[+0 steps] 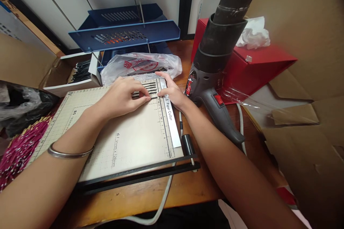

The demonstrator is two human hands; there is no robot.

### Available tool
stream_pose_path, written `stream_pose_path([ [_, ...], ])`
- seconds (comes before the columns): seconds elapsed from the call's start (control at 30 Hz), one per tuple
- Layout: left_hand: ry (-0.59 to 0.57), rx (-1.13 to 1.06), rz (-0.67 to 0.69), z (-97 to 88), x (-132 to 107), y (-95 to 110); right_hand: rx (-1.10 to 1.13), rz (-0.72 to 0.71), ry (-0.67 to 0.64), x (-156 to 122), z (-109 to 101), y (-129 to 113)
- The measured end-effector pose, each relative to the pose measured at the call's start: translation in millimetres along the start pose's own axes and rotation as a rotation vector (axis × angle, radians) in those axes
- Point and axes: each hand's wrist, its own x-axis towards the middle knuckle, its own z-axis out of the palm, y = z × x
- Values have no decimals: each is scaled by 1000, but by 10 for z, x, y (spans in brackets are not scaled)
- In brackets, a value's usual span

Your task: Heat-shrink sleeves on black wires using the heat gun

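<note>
A cream paper cutter (134, 139) with printed rulers lies on the table, its long black arm along the near edge. Several short, thin black cord-like pieces (152, 92) lie side by side near its far right corner. My left hand (122, 94) rests over the board, thumb and index finger closed together at the end of the lowest black piece. My right hand (173, 91) lies across the white "Paper Cutter" strip (170, 118), thumb and index finger spread, the thumb tip close to the pieces' right ends. Its other fingers are partly hidden.
A heat gun (212, 75) stands nozzle-up on the right, before a red box (258, 64). Behind the cutter are a plastic bag (139, 64) and blue tiered trays (126, 35). Magenta cords (24, 146) lie left. A grey cable (163, 200) crosses the near edge.
</note>
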Motion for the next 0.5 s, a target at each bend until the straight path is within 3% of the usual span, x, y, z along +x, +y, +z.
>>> stream_pose_path([
  [0.33,8,-15,44,6,4,-13,-48,-23,-8,29,-18,27],
  [0.5,-5,-10,40,-32,-6,-9,-191,-94,10,1,-53,-18],
])
